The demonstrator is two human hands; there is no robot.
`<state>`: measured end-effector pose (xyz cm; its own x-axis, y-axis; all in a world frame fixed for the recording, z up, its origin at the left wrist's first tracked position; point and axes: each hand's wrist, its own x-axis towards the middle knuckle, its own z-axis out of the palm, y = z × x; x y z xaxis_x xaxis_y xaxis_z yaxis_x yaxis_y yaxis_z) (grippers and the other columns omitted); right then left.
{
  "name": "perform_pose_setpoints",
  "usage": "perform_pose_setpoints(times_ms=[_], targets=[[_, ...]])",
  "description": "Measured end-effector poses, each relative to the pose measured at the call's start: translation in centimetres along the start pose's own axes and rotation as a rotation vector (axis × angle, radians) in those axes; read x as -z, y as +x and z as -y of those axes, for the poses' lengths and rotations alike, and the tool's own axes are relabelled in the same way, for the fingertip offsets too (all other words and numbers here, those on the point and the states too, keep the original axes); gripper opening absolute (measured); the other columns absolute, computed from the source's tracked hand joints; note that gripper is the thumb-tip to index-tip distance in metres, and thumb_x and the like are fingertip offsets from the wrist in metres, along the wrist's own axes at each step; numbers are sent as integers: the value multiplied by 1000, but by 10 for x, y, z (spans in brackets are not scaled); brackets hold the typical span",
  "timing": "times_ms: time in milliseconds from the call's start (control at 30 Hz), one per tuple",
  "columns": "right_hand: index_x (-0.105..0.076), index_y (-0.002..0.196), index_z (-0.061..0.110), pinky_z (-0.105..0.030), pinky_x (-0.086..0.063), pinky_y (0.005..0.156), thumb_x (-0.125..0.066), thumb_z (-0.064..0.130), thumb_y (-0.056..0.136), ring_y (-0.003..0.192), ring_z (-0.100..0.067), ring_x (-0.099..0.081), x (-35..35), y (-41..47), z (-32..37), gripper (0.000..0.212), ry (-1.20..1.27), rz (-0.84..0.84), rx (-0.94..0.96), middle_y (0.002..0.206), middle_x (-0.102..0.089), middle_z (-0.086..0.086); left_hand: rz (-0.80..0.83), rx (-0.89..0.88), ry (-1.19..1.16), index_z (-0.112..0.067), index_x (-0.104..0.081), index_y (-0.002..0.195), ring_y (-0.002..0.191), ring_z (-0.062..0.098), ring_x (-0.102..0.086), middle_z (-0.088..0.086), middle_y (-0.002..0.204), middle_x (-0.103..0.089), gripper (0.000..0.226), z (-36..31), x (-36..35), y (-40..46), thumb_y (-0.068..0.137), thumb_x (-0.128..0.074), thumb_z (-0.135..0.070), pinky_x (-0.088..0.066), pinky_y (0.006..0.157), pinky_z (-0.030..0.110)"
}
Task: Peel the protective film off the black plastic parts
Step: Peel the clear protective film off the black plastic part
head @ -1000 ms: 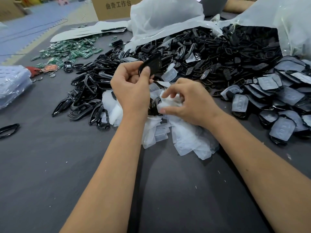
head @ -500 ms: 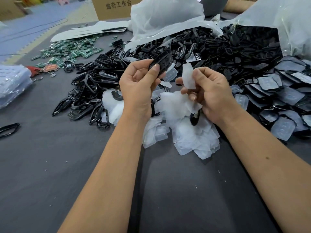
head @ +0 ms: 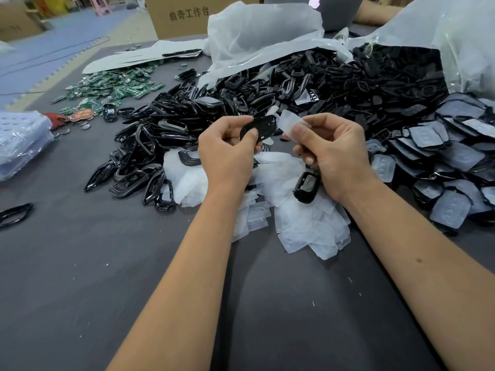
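Above the film heap (head: 308,231), our left hand (head: 227,153) clamps a black part (head: 258,127). At three o'clock, our right hand (head: 334,151) pinches the film (head: 290,123); we should pull steadily.

Both bare forearms reach forward, wrists close together. The left hand (head: 227,153) curls its fingers (head: 250,135) in a pinch; the right hand (head: 334,151) pinches between thumb and forefinger.

A single wide-angle view from the person's head looks forward and steeply down onto the grey table (head: 80,277). It sits close: both forearms enter from 6 o'clock, meeting at centre frame. Toward 12 o'clock it reaches a cardboard box (head: 187,17); straight lines bow near the edges.
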<state>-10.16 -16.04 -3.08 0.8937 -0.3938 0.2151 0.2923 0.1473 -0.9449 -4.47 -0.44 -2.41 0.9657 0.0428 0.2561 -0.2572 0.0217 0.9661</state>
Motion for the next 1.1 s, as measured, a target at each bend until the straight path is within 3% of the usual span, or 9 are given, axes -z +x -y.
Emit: perform_pose_setpoints(times_ms=[67,167,233,333,467,700,867,967,1100], targets=[[-70,91,6,-20,-42,43,-76,9,93,53,-13,-61,0,0,1,7,-10,-16,-6,81,-77,-13,11,9,-9,-11,-77,95,67,20,-70,18,81,-70,20,-1,-1,-1,86,-73,6,-60,65,27],[-72,89,7,-21,-39,40,-75,11,95,51,-13,-60,0,1,-1,7,-35,-67,-25,74,-75,-9,40,43,-102,-9,-76,96,69,18,-75,1,75,-72,19,-4,-2,-3,88,-71,8,-60,66,26],[-74,87,9,-20,-38,40,-76,8,94,51,-12,-58,0,2,-2,7,-63,-97,-33,66,-69,0,51,134,-305,-9,-74,97,69,17,-74,-3,74,-74,20,-8,-2,-2,90,-69,9,-58,63,21],[-77,89,12,-18,-42,44,-77,6,92,52,-8,-57,0,4,-5,7,-122,-83,-27,66,-67,3,175,281,-595,-9,-75,97,71,16,-74,7,85,-77,20,-14,4,1,91,-67,9,-54,58,14],[-78,89,18,-18,-46,51,-79,7,90,56,-8,-59,-1,2,-4,11,-191,-9,36,68,-70,3,375,311,-335,-6,-76,98,69,19,-74,13,86,-78,19,-13,6,-1,88,-71,9,-53,54,14],[-72,88,5,-22,-48,48,-90,15,80,55,-15,-67,-1,3,-7,23,-205,-87,9,67,-73,-3,261,356,-321,-1,-76,103,71,21,-75,16,88,-78,20,-7,2,-1,86,-73,9,-53,56,14],[-71,82,7,-19,-47,44,-89,11,79,49,-11,-62,2,5,-2,19,-5,-215,-81,64,-71,-2,142,399,-468,-2,-76,98,68,21,-74,17,87,-78,20,-11,5,0,87,-69,13,-55,55,15],[-71,80,10,-18,-46,46,-86,9,81,51,-10,-60,9,8,1,15,159,-252,-115,66,-70,-1,86,315,-472,-4,-76,99,69,20,-74,16,91,-78,20,-10,15,8,87,-70,12,-54,56,16],[-72,85,11,-17,-49,52,-80,6,86,59,-10,-62,8,6,1,9,249,-200,-125,72,-70,-1,161,177,-316,-6,-78,98,70,21,-75,18,100,-76,20,-7,11,3,87,-73,10,-56,60,18]])
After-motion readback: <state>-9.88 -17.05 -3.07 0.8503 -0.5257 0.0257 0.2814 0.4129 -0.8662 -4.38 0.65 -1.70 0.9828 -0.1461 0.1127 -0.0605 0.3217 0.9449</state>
